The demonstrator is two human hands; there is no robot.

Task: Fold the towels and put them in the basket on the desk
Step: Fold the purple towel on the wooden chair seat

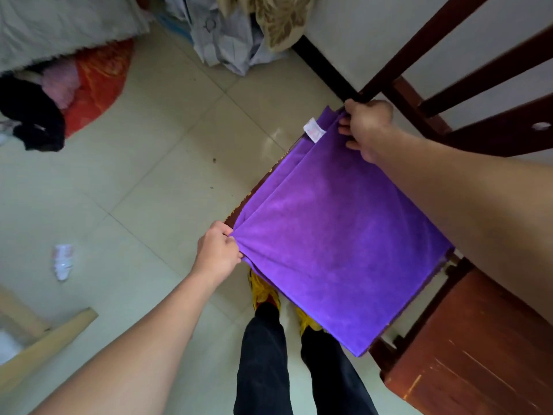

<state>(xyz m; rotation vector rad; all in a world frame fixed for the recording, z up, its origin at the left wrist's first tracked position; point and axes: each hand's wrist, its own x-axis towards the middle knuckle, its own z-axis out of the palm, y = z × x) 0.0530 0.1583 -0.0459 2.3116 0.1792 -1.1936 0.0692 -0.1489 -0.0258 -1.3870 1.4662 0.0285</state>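
Note:
A purple towel (329, 229) lies spread and folded double over the seat of a dark wooden chair (466, 70), with a white label near its far corner. My left hand (217, 250) pinches the towel's near-left corner. My right hand (366, 127) grips the far corner, close to the chair's back post. Both layers' edges show along the left side. No basket or desk is in view.
A reddish-brown wooden surface (478, 354) stands at the lower right beside the chair. On the tiled floor lie a crumpled white wrapper (62, 260), a red bag with dark clothes (89, 85) and a pile of cloth (239, 34). Light wooden boards (45, 339) sit at lower left.

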